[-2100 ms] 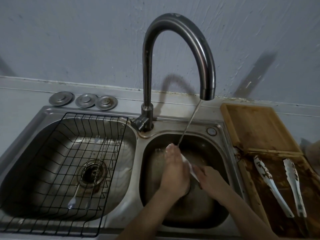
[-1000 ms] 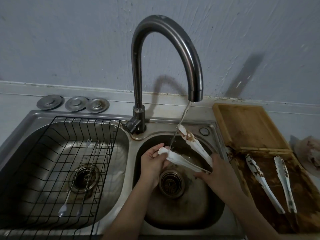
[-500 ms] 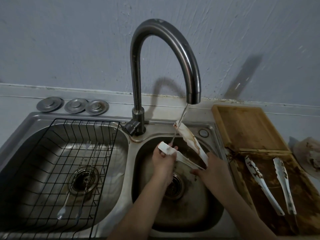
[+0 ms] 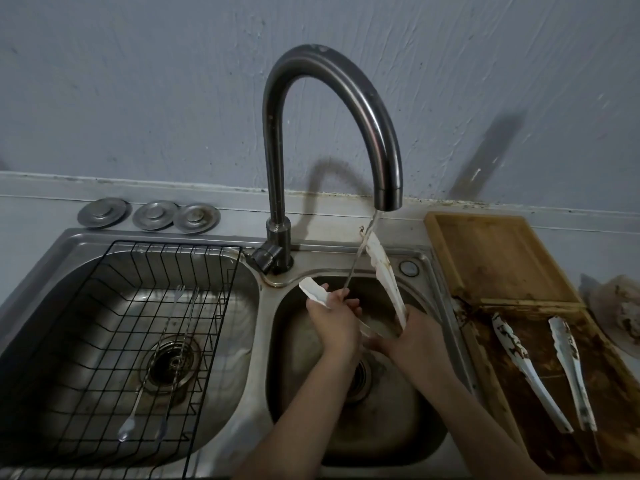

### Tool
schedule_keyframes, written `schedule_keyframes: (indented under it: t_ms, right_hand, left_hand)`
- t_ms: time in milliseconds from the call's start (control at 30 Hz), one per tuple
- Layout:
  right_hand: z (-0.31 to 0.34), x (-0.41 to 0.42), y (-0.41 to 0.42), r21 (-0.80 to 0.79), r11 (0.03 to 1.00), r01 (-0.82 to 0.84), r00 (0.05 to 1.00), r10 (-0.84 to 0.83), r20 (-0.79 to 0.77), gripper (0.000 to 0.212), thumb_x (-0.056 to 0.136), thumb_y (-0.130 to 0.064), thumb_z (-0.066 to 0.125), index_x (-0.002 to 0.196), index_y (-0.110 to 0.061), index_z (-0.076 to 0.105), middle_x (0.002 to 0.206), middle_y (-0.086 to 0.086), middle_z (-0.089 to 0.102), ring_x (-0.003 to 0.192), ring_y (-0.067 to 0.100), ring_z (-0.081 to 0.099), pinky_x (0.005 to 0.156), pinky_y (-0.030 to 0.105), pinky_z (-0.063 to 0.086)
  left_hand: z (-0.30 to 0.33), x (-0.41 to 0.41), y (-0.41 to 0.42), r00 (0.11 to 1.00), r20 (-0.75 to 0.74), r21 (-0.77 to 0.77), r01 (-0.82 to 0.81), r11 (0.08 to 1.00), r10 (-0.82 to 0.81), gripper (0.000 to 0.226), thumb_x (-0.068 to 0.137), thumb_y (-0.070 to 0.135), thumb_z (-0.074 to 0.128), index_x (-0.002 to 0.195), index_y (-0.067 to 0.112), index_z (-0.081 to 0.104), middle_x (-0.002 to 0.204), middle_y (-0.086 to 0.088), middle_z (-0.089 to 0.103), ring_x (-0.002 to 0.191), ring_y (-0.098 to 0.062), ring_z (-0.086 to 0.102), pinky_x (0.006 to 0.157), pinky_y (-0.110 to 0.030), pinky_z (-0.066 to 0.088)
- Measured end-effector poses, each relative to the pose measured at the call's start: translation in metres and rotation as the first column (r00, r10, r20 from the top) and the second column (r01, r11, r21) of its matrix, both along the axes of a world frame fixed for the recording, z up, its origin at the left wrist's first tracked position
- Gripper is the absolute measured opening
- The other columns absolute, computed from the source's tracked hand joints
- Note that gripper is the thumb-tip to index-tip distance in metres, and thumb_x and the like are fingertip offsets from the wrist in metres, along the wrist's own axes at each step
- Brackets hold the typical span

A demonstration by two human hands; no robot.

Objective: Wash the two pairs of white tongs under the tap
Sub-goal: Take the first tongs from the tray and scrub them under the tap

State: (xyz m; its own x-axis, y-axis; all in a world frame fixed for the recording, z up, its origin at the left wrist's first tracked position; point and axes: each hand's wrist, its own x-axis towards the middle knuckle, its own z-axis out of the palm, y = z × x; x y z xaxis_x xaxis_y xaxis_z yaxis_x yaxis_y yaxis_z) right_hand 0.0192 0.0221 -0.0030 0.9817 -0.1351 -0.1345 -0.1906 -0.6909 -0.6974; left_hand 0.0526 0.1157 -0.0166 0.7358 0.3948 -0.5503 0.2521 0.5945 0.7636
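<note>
One pair of white tongs [image 4: 384, 275], stained brown, is held over the right sink basin [image 4: 408, 441]. Its upper arm points up into the thin water stream from the curved tap [image 4: 377, 133]. My left hand [image 4: 334, 320] is wrapped around the lower arm, whose tip sticks out to the left. My right hand [image 4: 414, 336] grips the hinge end. The second pair of white tongs [image 4: 530, 368], also dirty, lies spread open on the stained wooden board [image 4: 491, 258] to the right.
A black wire rack [image 4: 104, 341] sits in the left basin with a long spoon and forks [image 4: 169, 341] in it. Three round metal plugs [image 4: 149, 214] lie on the ledge behind. A crumpled dirty cloth [image 4: 623, 313] lies at the far right.
The tongs came up out of the basin and opened. Their upper arm now reaches higher into the stream, and my left hand has slid along the lower arm.
</note>
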Motion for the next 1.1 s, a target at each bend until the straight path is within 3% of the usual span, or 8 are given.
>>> schedule_keyframes:
  t_ms: [167, 233, 333, 533, 633, 733, 967, 1100]
  right_hand:
    - [-0.001, 0.005, -0.002, 0.079, 0.996, 0.049, 0.999, -0.05, 0.017, 0.046, 0.06, -0.028, 0.085, 0.095, -0.014, 0.059, 0.082, -0.003, 0.062, 0.073, 0.009, 0.059, 0.055, 0.015, 0.041]
    - [-0.006, 0.006, -0.001, 0.111, 0.993, 0.032, 0.999, -0.033, 0.013, 0.033, 0.062, -0.021, 0.084, 0.082, -0.02, 0.057, 0.074, -0.007, 0.059, 0.068, 0.003, 0.056, 0.053, 0.011, 0.038]
    - [-0.01, 0.004, 0.005, 0.095, 0.995, -0.022, 0.999, 0.018, 0.042, 0.041, 0.067, -0.011, 0.079, 0.065, -0.029, 0.042, 0.063, -0.012, 0.05, 0.059, -0.002, 0.048, 0.049, 0.011, 0.037]
    - [-0.018, 0.005, 0.007, 0.134, 0.991, -0.027, 0.999, 0.031, -0.029, 0.026, 0.074, -0.008, 0.073, 0.084, -0.019, 0.052, 0.08, -0.009, 0.06, 0.074, -0.001, 0.056, 0.061, 0.009, 0.04]
    - [-0.022, 0.001, 0.0, 0.156, 0.988, -0.011, 0.999, 0.018, -0.044, 0.037, 0.075, -0.004, 0.07, 0.071, -0.028, 0.041, 0.09, 0.002, 0.068, 0.086, 0.012, 0.064, 0.073, 0.021, 0.049]
    - [-0.023, -0.004, -0.007, 0.102, 0.995, -0.009, 1.0, 0.011, -0.02, 0.037, 0.074, -0.004, 0.069, 0.065, -0.023, 0.039, 0.086, 0.007, 0.071, 0.083, 0.017, 0.067, 0.069, 0.027, 0.053]
    - [-0.01, -0.007, 0.001, 0.078, 0.995, -0.067, 0.997, 0.064, 0.037, 0.04, 0.075, -0.005, 0.072, 0.066, -0.031, 0.043, 0.075, -0.012, 0.062, 0.074, 0.001, 0.061, 0.061, 0.011, 0.043]
    - [-0.012, -0.009, 0.007, 0.107, 0.992, -0.065, 0.998, 0.064, 0.009, 0.033, 0.076, -0.002, 0.069, 0.068, -0.025, 0.047, 0.074, -0.009, 0.062, 0.074, 0.003, 0.063, 0.056, 0.012, 0.046]
  left_hand:
    - [0.007, -0.001, 0.009, 0.938, 0.12, -0.099, 0.338, 0.936, -0.326, 0.03, 0.097, 0.003, 0.037, 0.126, 0.008, 0.041, 0.099, -0.005, 0.064, 0.086, -0.016, 0.065, 0.08, -0.032, 0.054]
    - [0.01, 0.006, 0.023, 0.915, 0.153, -0.101, 0.391, 0.915, -0.374, 0.025, 0.097, 0.001, 0.037, 0.118, 0.007, 0.05, 0.103, -0.005, 0.065, 0.093, -0.018, 0.065, 0.092, -0.038, 0.051]
    - [0.014, 0.01, 0.037, 0.899, 0.201, -0.052, 0.407, 0.912, -0.389, 0.024, 0.097, 0.0, 0.037, 0.108, 0.011, 0.055, 0.108, -0.006, 0.065, 0.106, -0.023, 0.063, 0.101, -0.039, 0.045]
    - [0.014, 0.005, 0.045, 0.854, 0.257, 0.095, 0.444, 0.891, -0.453, 0.034, 0.094, -0.008, 0.039, 0.097, 0.021, 0.057, 0.102, 0.0, 0.067, 0.102, -0.018, 0.064, 0.089, -0.03, 0.048]
    - [0.011, -0.001, 0.041, 0.831, 0.266, 0.173, 0.458, 0.872, -0.489, 0.033, 0.093, -0.01, 0.04, 0.098, 0.018, 0.057, 0.1, 0.002, 0.067, 0.094, -0.011, 0.065, 0.09, -0.028, 0.048]
    - [0.009, -0.005, 0.038, 0.802, 0.257, 0.255, 0.482, 0.838, -0.539, 0.033, 0.091, -0.013, 0.041, 0.114, 0.007, 0.053, 0.104, -0.001, 0.066, 0.09, -0.005, 0.067, 0.085, -0.024, 0.052]
    - [0.013, 0.004, 0.033, 0.927, 0.221, 0.409, 0.194, 0.892, -0.303, 0.04, 0.085, -0.011, 0.046, 0.116, 0.014, 0.04, 0.103, -0.004, 0.062, 0.094, -0.023, 0.067, 0.084, -0.038, 0.056]
    - [0.031, 0.018, 0.039, 0.949, 0.295, 0.42, -0.028, 0.907, -0.108, 0.018, 0.095, 0.002, 0.038, 0.107, 0.011, 0.05, 0.091, 0.001, 0.067, 0.079, -0.01, 0.069, 0.068, -0.019, 0.056]
